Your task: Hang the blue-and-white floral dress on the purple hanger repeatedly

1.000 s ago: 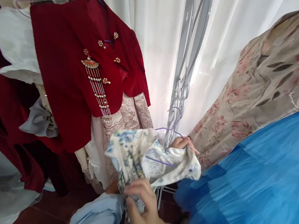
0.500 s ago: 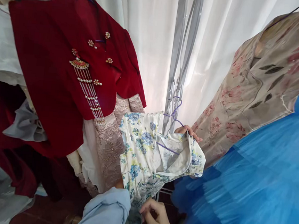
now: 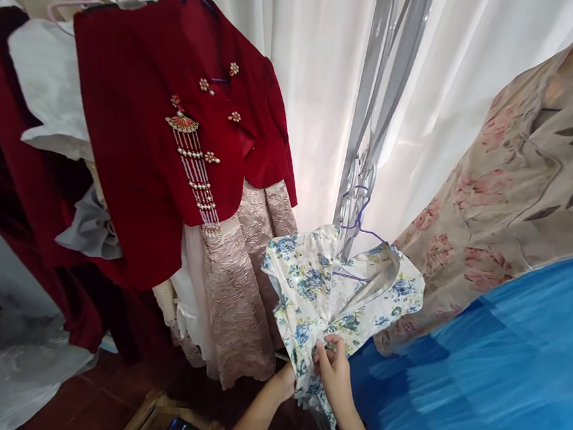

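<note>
A white dress with blue flowers [image 3: 304, 290] hangs on a purple wire hanger [image 3: 361, 215], its V-shaped neckline open at the top. My right hand [image 3: 334, 365] is at the front of the bodice just below the neckline's point, thumb and fingers closed on the fabric there. At the dress's left side edge is my left hand [image 3: 286, 382]; it reaches behind the cloth, so its fingers are hidden. The lower part of the dress falls in folds beneath both hands.
A red jacket [image 3: 137, 135] with beaded brooches hangs left, over a pink brocade skirt [image 3: 240, 291]. A beige floral dress [image 3: 497, 213] and a blue tulle skirt [image 3: 494, 367] fill the right. A grey metal stand [image 3: 371, 102] rises before white curtains [image 3: 308, 76]. A wooden box [image 3: 148, 417] sits below.
The left hand has come away from the dress's right shoulder to its left side. My right hand has moved up onto the bodice front. The view has shifted left.
</note>
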{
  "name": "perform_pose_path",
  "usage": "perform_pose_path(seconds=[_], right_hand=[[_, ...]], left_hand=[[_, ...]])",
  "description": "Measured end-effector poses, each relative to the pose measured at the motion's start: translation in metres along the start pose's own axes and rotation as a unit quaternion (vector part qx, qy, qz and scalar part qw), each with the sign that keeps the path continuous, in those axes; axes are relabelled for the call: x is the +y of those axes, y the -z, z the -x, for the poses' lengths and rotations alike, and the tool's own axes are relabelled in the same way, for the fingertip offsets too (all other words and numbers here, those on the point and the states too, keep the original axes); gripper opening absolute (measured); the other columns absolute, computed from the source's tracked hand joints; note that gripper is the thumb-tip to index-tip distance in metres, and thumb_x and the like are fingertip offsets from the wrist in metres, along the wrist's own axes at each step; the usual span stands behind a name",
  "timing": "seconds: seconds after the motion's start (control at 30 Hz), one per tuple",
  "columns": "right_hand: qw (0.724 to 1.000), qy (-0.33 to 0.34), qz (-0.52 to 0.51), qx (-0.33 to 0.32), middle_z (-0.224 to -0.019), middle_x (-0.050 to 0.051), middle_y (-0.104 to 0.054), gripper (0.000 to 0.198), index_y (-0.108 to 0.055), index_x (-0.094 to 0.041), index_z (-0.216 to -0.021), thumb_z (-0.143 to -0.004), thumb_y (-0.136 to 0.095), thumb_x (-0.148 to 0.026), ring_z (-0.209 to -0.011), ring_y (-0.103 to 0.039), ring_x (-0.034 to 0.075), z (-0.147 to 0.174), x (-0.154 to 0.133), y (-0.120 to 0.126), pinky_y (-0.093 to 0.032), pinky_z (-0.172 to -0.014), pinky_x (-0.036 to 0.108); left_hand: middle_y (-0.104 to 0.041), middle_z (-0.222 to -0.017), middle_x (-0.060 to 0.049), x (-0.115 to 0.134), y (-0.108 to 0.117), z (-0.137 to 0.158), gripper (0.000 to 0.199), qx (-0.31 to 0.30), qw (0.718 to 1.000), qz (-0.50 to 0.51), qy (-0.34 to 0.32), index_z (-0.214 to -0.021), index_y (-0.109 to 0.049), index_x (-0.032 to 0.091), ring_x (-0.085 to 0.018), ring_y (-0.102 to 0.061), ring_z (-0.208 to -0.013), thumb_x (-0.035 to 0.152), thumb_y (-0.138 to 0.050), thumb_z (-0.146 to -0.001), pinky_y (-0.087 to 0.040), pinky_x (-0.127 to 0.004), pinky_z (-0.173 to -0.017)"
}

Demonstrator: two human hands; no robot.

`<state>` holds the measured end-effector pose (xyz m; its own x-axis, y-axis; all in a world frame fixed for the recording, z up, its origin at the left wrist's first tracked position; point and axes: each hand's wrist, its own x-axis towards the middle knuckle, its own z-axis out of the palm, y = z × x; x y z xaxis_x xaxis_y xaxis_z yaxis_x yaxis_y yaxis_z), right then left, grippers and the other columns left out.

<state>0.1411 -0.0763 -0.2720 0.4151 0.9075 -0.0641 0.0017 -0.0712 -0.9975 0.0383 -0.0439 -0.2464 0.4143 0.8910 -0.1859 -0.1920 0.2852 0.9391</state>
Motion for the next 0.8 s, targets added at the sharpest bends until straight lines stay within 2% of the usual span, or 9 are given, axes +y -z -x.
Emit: perform_pose_path(seconds=[0.07,0.17,0.3,0.43,0.5,0.67,0.73,0.8], right_hand=[[1.0,0.0,0.022,0.013,-0.053,-0.003,-0.061,0.059,-0.048,-0.023,-0.104,-0.08,-0.063,-0.074,-0.042,-0.054,0.02,0.001,-0.006,-0.002,-0.04,-0.045,0.03],[0.999,-0.002,0.02,0.034,-0.046,-0.005,-0.055,0.057,-0.049,-0.022,-0.105,-0.082,-0.06,-0.073,-0.036,-0.047,0.019,0.005,-0.019,-0.008,-0.033,-0.04,0.028],[0.997,0.016,0.033,0.065,-0.047,-0.005,-0.056,0.055,-0.05,-0.022,-0.105,-0.083,-0.059,-0.072,-0.04,-0.05,0.02,0.005,-0.035,-0.013,-0.035,-0.043,0.028],[0.993,0.043,0.09,0.056,-0.048,-0.005,-0.053,0.049,-0.053,-0.023,-0.091,-0.083,-0.057,-0.072,-0.043,-0.049,0.018,0.001,-0.035,-0.01,-0.032,-0.047,0.027],[0.99,0.051,0.122,0.048,-0.05,-0.003,-0.055,0.046,-0.053,-0.023,-0.086,-0.085,-0.054,-0.069,-0.045,-0.05,0.018,-0.001,-0.033,-0.007,-0.031,-0.049,0.027],[0.979,0.066,0.192,0.035,-0.05,-0.002,-0.054,0.037,-0.051,-0.025,-0.078,-0.089,-0.048,-0.059,-0.048,-0.05,0.02,-0.006,-0.028,-0.005,-0.031,-0.053,0.029],[0.983,0.066,0.169,0.018,-0.05,-0.003,-0.051,0.037,-0.048,-0.025,-0.072,-0.087,-0.051,-0.058,-0.048,-0.049,0.019,-0.01,-0.026,-0.005,-0.033,-0.052,0.029],[0.994,0.031,0.106,-0.024,-0.048,-0.004,-0.047,0.042,-0.042,-0.026,-0.065,-0.084,-0.053,-0.061,-0.043,-0.043,0.015,-0.013,-0.024,-0.005,-0.032,-0.047,0.028]], left_hand=[[-0.075,-0.111,-0.01,-0.021,0.006,0.006,0.052,0.015,0.999,0.032,0.011,-0.096,-0.076,0.03,-0.032,-0.071,-0.103,0.075,-0.066,-0.071,-0.059,-0.044,-0.081],[-0.077,-0.106,-0.009,-0.042,0.012,0.012,0.045,0.068,0.996,0.059,-0.004,-0.095,-0.076,0.028,-0.034,-0.069,-0.111,0.065,-0.069,-0.07,-0.056,-0.048,-0.095],[-0.076,-0.113,-0.008,-0.051,0.022,0.019,0.033,0.104,0.993,0.02,-0.051,-0.096,-0.078,0.029,-0.034,-0.059,-0.129,0.042,-0.075,-0.066,-0.045,-0.048,-0.113],[-0.073,-0.123,-0.008,-0.058,0.031,0.025,0.03,0.11,0.992,-0.018,-0.058,-0.091,-0.079,0.029,-0.035,-0.05,-0.139,0.031,-0.074,-0.061,-0.043,-0.048,-0.115],[-0.074,-0.12,-0.008,-0.062,0.034,0.026,0.027,0.118,0.991,-0.02,-0.05,-0.087,-0.078,0.029,-0.036,-0.053,-0.136,0.031,-0.073,-0.061,-0.045,-0.049,-0.113],[-0.077,-0.095,-0.009,-0.068,0.034,0.025,0.022,0.174,0.985,-0.005,-0.021,-0.08,-0.075,0.025,-0.037,-0.066,-0.116,0.034,-0.072,-0.06,-0.049,-0.049,-0.105],[-0.076,-0.093,-0.009,-0.069,0.035,0.025,0.028,0.18,0.983,0.009,-0.014,-0.083,-0.074,0.023,-0.037,-0.068,-0.111,0.038,-0.074,-0.059,-0.05,-0.048,-0.103],[-0.075,-0.099,-0.01,-0.068,0.038,0.026,0.036,0.203,0.979,0.022,-0.015,-0.09,-0.073,0.022,-0.036,-0.067,-0.11,0.047,-0.073,-0.063,-0.05,-0.046,-0.103]])
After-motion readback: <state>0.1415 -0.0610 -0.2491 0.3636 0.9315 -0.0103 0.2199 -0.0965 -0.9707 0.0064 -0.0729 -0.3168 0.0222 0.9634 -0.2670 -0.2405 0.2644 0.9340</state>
